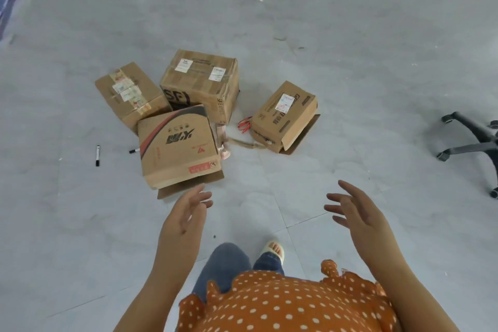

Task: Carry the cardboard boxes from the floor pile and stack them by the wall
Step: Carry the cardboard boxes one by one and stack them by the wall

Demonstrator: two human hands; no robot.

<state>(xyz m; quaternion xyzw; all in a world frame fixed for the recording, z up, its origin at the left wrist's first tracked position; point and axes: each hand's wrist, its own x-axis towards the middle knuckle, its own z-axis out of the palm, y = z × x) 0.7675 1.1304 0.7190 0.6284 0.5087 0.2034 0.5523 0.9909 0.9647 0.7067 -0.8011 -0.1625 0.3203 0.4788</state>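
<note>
So nothing's picked up yet: left hand and right hand both hang spread and empty, reaching toward the nearest brown printed cardboard box on the grey floor, probably needing a two-sided grab next.

- Four cardboard boxes lie clustered on the grey floor.
- Left hand and right hand reach out, fingers relaxed, holding nothing.

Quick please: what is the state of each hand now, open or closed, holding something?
Left hand: open, fingers relaxed, holding nothing, reaching toward the nearest cardboard box.
Right hand: open, fingers spread, holding nothing.
</note>
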